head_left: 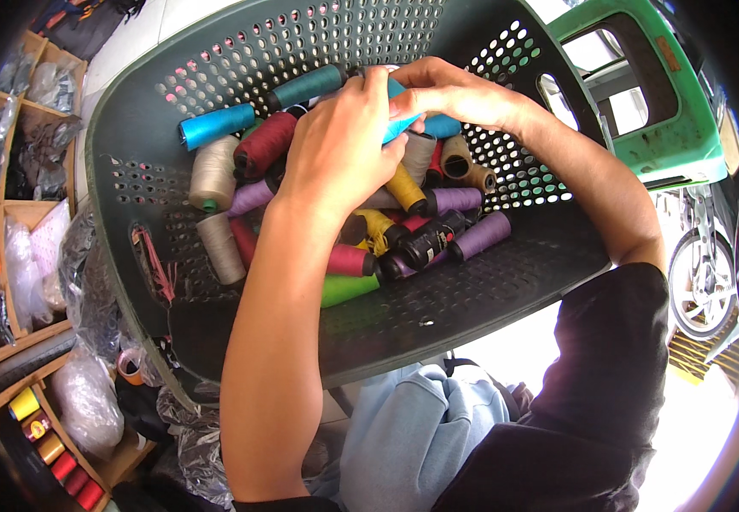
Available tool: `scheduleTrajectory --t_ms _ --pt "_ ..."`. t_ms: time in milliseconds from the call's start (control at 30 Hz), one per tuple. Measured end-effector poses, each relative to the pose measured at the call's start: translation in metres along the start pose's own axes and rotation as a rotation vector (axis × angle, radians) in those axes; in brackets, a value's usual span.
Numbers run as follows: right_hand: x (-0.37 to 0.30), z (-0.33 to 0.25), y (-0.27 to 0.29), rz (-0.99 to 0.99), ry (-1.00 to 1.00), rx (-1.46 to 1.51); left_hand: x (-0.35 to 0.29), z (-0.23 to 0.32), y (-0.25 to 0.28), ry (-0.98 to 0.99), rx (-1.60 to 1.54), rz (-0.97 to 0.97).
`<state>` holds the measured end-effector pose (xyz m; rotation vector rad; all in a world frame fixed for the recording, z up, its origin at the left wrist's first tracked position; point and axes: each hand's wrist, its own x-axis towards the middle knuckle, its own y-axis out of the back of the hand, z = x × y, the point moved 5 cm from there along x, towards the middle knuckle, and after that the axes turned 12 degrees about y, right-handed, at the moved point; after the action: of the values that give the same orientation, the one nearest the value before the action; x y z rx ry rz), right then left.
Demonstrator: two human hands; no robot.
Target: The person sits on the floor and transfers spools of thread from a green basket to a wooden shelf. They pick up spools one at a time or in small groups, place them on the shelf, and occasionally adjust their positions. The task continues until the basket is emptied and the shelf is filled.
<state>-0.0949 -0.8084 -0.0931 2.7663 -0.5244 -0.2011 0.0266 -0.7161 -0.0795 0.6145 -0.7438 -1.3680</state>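
Both hands meet over a dark green perforated plastic basket [472, 311] full of thread spools. My left hand [335, 141] is closed around a bright blue thread spool [398, 128], which is partly hidden by the fingers. From the right, my right hand [450, 92] grips the same spool, thumb and fingers curled over it. Beneath lie a dark red spool [265, 145], a cream spool [213, 173], a yellow spool [405, 189] and a purple spool [482, 235]. Another blue spool [216, 125] rests by the basket's left wall, near a teal spool [305, 85].
Wooden shelving [1, 205] with plastic bags stands at the left, with several spools [49, 439] in a lower compartment. A green plastic stool [668, 94] is beyond the basket at the right. Farther right shows a wheel [702, 282]. Light blue cloth [412, 427] lies below the basket.
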Motion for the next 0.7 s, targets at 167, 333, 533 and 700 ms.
scheduleTrajectory --t_ms 167,333,533,700 --pt "-0.007 0.018 0.020 0.005 -0.140 0.056 -0.001 -0.001 0.008 0.105 0.101 0.020" --pt "-0.009 0.076 0.059 -0.049 -0.252 -0.588 0.000 -0.008 0.014 0.123 0.183 0.038" --pt "-0.040 0.120 0.024 -0.638 -0.710 -0.931 -0.001 -0.009 0.019 0.140 0.177 0.092" --pt "-0.061 0.144 0.000 -0.845 -1.001 -0.748 -0.002 -0.008 0.016 0.177 0.212 0.038"
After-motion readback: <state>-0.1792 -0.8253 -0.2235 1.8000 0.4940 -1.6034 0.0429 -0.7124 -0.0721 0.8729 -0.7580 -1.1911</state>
